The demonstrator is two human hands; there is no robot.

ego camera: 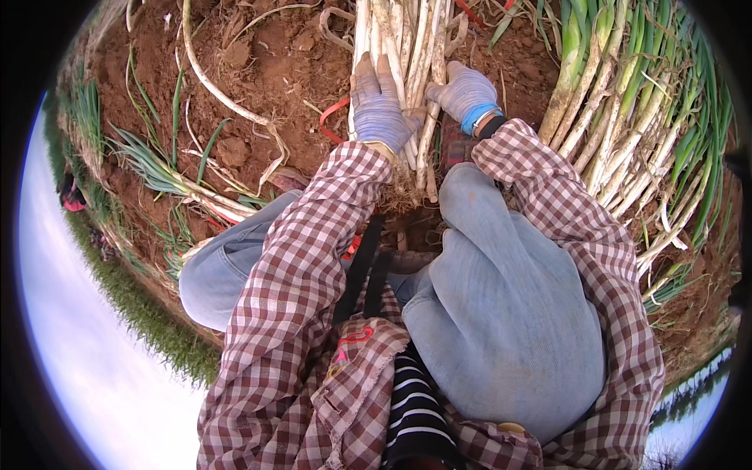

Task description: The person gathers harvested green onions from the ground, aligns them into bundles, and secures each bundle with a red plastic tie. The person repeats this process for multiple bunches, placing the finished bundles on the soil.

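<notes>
Between my legs, at the top middle of the view, stretches a bundle of long white green-onion stalks (405, 35), its rooted ends towards me. My left hand (382, 111), in a pale glove, lies on top of the stalks, fingers stretched along them and apart. At the bundle's right side is my right hand (467, 94), gloved too, its thumb and fingertips against an outer stalk; whether it grips that stalk is not clear. Part of a red strap (332, 117) shows on the soil left of the bundle.
A large heap of green onions (623, 129) lies on the right. Loose green onions (194, 191) lie on the left beside my left knee (223, 270). Reddish-brown soil (288, 53) surrounds the bundle. At the far left edge a person (73, 197) is partly visible.
</notes>
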